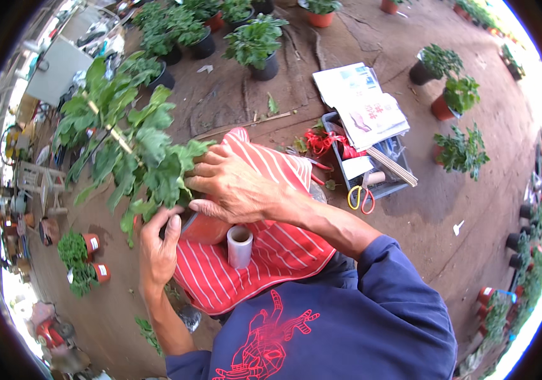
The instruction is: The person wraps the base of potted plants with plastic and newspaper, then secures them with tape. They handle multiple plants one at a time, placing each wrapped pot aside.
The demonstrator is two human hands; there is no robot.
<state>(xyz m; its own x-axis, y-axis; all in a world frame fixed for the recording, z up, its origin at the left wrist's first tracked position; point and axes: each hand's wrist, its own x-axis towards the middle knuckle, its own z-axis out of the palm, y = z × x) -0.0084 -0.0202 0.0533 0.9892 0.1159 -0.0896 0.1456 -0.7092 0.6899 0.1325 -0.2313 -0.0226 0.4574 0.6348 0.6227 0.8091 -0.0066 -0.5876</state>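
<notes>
A leafy green potted plant [152, 147] leans to the upper left from its terracotta-coloured pot [206, 229], which lies tilted on a red-and-white striped cloth [209, 275] over my lap. Pale sticks run up among its leaves. My left hand [161, 242] is at the pot's rim under the lowest leaves, thumb raised. Above the pot, my right hand [228, 185] reaches into the base of the foliage; leaves and the hand itself hide its fingertips, so any hold cannot be told. A roll of clear film [240, 247] stands on the cloth beside the pot.
At the right, a dark plastic crate [385, 190] carries papers [366, 107], thin sticks [392, 166], red ribbon [321, 142] and scissors [361, 197] with yellow and red handles. Red-handled pliers or cutters [318, 173] lie beside the cloth. Potted plants [256, 45] stand around on the earth floor.
</notes>
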